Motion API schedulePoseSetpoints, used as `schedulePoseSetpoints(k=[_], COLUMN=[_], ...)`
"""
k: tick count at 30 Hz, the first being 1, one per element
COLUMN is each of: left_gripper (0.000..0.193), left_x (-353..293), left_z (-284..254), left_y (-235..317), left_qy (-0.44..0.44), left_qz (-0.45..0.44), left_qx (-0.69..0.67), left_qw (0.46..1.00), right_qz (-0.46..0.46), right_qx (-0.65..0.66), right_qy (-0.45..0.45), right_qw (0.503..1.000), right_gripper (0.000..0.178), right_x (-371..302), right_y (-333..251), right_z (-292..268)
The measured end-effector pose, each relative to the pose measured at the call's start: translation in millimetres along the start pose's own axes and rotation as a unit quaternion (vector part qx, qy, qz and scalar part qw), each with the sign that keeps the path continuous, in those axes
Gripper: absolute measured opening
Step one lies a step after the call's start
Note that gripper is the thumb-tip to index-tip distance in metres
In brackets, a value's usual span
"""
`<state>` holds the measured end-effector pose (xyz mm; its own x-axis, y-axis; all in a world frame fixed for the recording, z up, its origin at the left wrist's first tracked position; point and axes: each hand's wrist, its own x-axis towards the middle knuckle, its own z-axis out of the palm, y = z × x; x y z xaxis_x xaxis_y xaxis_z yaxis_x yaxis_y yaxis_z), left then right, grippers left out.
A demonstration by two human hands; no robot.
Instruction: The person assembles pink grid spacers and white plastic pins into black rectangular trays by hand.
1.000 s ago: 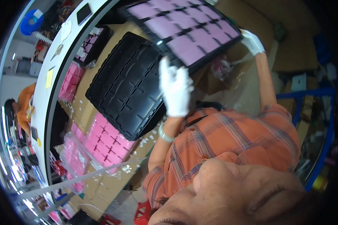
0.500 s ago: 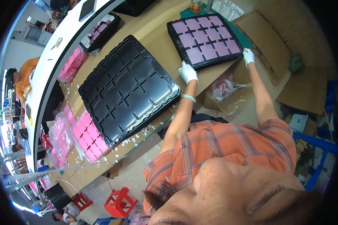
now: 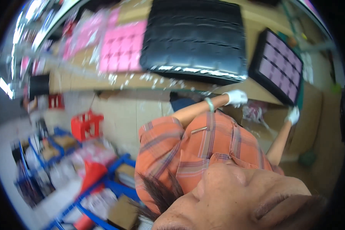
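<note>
A black tray filled with lilac foam blocks (image 3: 281, 63) lies on the workbench at the right. My right hand (image 3: 293, 115), in a white glove, is at its near right corner and seems to touch it. Blur and the small view hide whether those fingers grip. My left hand (image 3: 237, 98), also gloved in white, hovers off the bench's front edge, apart from that tray. Its fingers are smeared by motion, and nothing shows in them. Left of it rests a large glossy black moulded tray (image 3: 195, 42), without blocks.
Pink foam blocks (image 3: 122, 48) and plastic-wrapped pink foam (image 3: 86, 32) lie left on the cardboard-covered bench. White scraps litter its front edge. An open carton (image 3: 264, 124) with plastic bags stands below at right. Behind are a red stool (image 3: 87, 125) and blue racks (image 3: 92, 188).
The view has swung, so the bench lies level across the top. My left hand has come away from the lilac-filled tray's near left corner. The right hand stays by its right corner.
</note>
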<state>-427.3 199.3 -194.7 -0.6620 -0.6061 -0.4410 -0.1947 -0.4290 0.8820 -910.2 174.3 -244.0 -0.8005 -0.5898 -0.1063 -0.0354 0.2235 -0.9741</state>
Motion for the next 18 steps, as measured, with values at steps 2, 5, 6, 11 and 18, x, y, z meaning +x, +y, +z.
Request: schedulePoseSetpoints(k=[2, 5, 6, 11, 18], left_gripper=[0.029, 0.028, 0.027, 0.05, 0.077], left_x=[-96.3, -231.5, -271.1, -439.2, -394.7], left_z=[-27.1, -73.5, -89.8, -143.2, -206.1], left_y=[-4.3, -18.5, -34.9, -48.5, -136.7], left_qy=[-0.006, 0.22, 0.287, 0.514, 0.667], left_qz=[-0.019, -0.025, -0.019, -0.293, -0.382], left_qx=[-0.007, -0.099, -0.168, 0.295, 0.106], left_qw=[1.0, 0.97, 0.943, 0.75, 0.631], right_qz=[0.009, 0.035, 0.013, -0.16, -0.272], right_qx=[-0.039, 0.006, 0.022, 0.075, 0.19], right_qy=[-0.038, 0.01, 0.0, -0.099, -0.402], right_qw=[0.998, 0.999, 1.0, 0.979, 0.854], right_gripper=[0.036, 0.028, 0.029, 0.034, 0.034], right_x=[-30.1, -93.3, -103.0, -211.3, -421.0], right_y=[-13.4, -32.8, -45.2, -195.1, -294.7], right_z=[12.5, 40.6, 42.6, 135.5, 295.3])
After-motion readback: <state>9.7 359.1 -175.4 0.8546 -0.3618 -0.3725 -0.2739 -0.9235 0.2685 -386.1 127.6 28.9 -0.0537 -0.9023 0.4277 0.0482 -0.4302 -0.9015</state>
